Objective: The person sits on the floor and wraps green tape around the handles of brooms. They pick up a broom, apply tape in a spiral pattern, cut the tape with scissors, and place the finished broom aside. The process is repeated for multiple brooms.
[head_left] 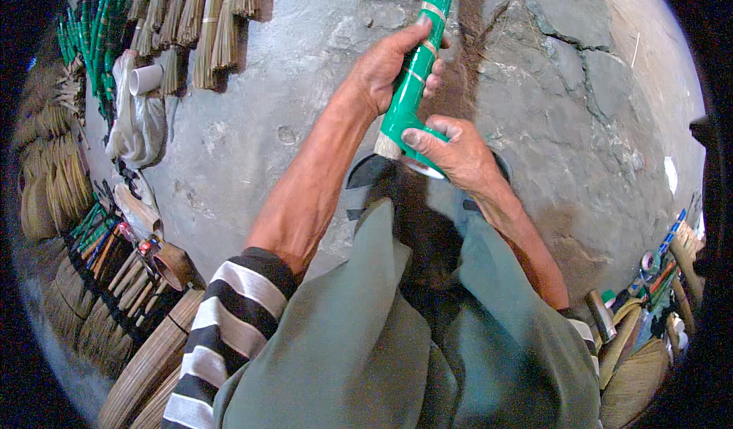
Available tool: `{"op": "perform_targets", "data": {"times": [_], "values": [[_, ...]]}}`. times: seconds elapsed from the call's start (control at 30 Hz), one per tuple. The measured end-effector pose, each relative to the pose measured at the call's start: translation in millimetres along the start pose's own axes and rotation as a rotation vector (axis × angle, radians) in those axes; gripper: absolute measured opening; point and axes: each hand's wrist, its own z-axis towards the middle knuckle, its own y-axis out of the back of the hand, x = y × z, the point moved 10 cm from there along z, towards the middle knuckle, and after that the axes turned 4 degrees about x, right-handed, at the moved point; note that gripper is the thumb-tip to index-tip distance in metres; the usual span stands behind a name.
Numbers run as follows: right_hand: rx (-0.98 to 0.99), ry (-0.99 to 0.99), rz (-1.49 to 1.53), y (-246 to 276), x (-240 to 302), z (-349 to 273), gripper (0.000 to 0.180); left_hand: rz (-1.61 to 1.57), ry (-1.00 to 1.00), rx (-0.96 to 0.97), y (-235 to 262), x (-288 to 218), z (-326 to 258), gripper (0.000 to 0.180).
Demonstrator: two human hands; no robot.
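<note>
A: So we had the green-wrapped broom handle (416,70) standing nearly upright over the cracked concrete floor (252,124), right in front of our knees. Our left hand (393,66) was wrapped around the shaft, thumb on top, left forearm stretched out long from the striped sleeve (221,330).

B: Yep, and our right hand (450,150) sat lower, at the handle's bottom end, fingers curled under it and thumb pressed flat on the green tape. Wrist bent inward, elbow tucked by the grey-green trousers (351,337).

A: Both hands were clamped shut on it, basically. Bundles of broom grass (217,17) lay off to the upper left, well apart from us.
</note>
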Motion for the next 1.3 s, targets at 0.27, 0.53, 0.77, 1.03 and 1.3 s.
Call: {"op": "perform_targets", "data": {"times": [0.27, 0.53, 0.77, 1.03, 1.3], "values": [[-0.100, 0.229, -0.532, -3.3, 38.2, -7.7, 0.043, 0.514, -0.051, -0.381, 7.0, -3.9, -28.3, 0.027], [-0.097, 0.143, -0.667, -6.5, 20.4, -7.5, 0.046, 0.462, -0.145, -0.353, 14.8, -0.6, -40.5, 0.040], [0.075, 0.093, -0.045, -24.7, -11.3, -7.5, 0.046, -0.032, -0.089, -0.026, -0.2, 6.7, -38.1, 0.044], [0.031, 0.013, -0.544, -20.8, 20.1, -25.4, 0.054, 0.577, -0.084, -0.438, 4.8, 13.6, -68.2, 0.033], [-0.092, 0.273, -0.721, -13.1, 43.2, -36.8, 0.046, 0.062, -0.033, -0.158, 1.8, 40.9, -43.4, 0.035]]}}
